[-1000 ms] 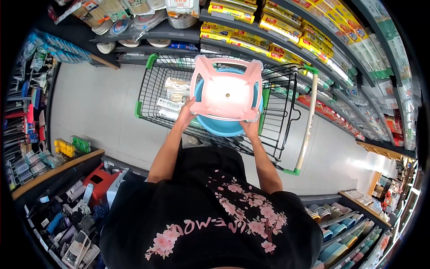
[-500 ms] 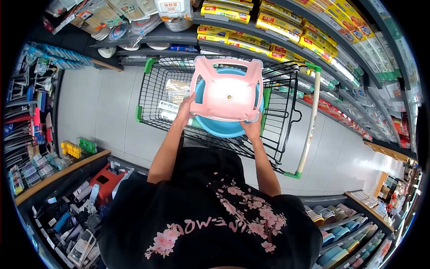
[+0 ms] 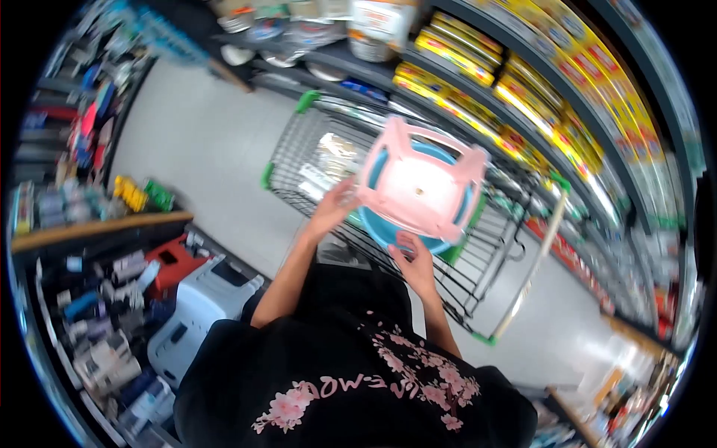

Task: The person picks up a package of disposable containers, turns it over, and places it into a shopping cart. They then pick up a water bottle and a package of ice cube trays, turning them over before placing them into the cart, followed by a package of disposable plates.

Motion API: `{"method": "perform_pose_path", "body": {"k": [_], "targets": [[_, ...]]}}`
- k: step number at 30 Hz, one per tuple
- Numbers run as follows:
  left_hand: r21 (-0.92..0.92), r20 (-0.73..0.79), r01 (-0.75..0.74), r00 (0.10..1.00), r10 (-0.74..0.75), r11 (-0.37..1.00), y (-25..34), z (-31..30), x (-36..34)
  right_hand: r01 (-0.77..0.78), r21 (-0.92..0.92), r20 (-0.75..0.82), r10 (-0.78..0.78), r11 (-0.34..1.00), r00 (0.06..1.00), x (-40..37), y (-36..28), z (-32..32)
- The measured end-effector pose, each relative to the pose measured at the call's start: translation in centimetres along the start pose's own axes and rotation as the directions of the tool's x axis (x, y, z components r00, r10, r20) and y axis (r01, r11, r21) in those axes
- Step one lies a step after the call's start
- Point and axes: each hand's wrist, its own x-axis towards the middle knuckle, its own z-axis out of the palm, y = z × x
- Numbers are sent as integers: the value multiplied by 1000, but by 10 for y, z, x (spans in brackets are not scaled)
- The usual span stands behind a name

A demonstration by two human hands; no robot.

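Note:
A pink plastic stool point(image 3: 418, 185) lies seat-up over a blue basin point(image 3: 388, 230) in the shopping cart point(image 3: 299, 190). At the stool's left edge is my left hand point(image 3: 334, 209), its fingers apart and not wrapped round it; blur hides whether they touch. My right hand point(image 3: 413, 263) is open just below the stool's near edge, in front of the basin's rim, holding nothing. Packs of pale sticks point(image 3: 337, 155) and a white package with lettering point(image 3: 317, 179) lie in the cart, left of the basin.
Shelves of yellow boxes point(image 3: 455, 48) run along the far side. A pale blue plastic stool point(image 3: 198, 313) and a red plastic item point(image 3: 173, 261) stand among goods at lower left. The cart's handle point(image 3: 530, 265) is on the right.
My right hand has let go of the stool and drawn back from it; my left hand's grip has loosened. The view has turned, shifting cart and stool rightward in the picture.

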Motion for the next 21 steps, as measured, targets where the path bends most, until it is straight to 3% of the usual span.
{"method": "perform_pose_path", "body": {"k": [2,4,6,8,12,17,21], "targets": [[-140,144,-62,986,82,988,11,-16,-27,115,95,171,-130,989,977,11,-40,27],[-299,202,-153,954,220,942,41,-30,-61,196,335,292,-299,922,909,27,-72,50],[-324,153,-237,942,298,916,57,-44,-95,179,410,441,-366,894,819,40,-94,72],[-377,101,-293,930,354,879,55,-57,-122,176,368,548,-366,913,752,41,-129,94],[-228,-150,-430,902,405,874,59,-92,-199,182,363,730,-401,914,554,29,-171,157],[-153,-440,-573,769,463,805,34,-125,-273,149,334,911,-360,931,202,1,-196,247],[-98,-613,-613,658,437,784,11,-138,-338,176,272,959,-283,946,37,-31,-207,310]]}}
